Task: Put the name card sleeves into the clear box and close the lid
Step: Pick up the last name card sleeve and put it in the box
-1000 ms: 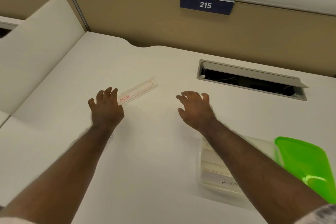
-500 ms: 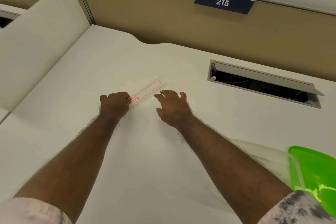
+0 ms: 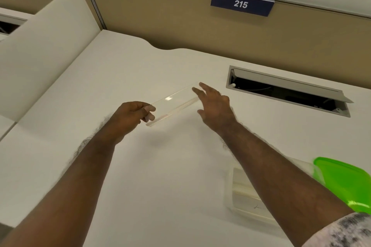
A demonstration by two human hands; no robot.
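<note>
On the white desk, a recessed cable hatch stood open near the tan partition, which carried a blue plate marked 215. At the lower right sat the clear box, lidless, with the green lid just beside it. The name card sleeve, long, transparent and glinting, was raised off the desk. The left hand pinched its near end between thumb and fingers; the right hand, fingers spread wide, touched its far end.
</note>
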